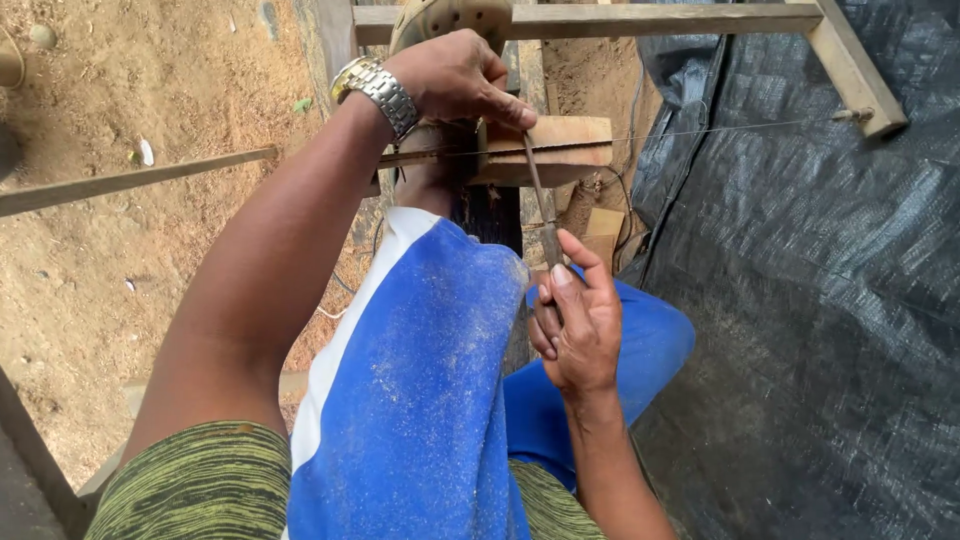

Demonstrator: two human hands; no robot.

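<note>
Pointing away from the person, the thin file point(537, 195) is clamped in both hands, right hand point(578, 322) and left hand point(455, 78).

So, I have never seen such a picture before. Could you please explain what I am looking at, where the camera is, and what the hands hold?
The one picture comes from a camera worn on a person's head, looking down past blue shorts dusted with sawdust. There is no machine, only two bare hands. The left hand, with a metal wristwatch, presses down on a wooden block that rests on a dark post. The right hand grips the lower end of a thin metal tool, perhaps a file, whose tip reaches the block. Below is sandy ground; on the right hangs a black tarpaulin, with a wooden frame above.
</note>
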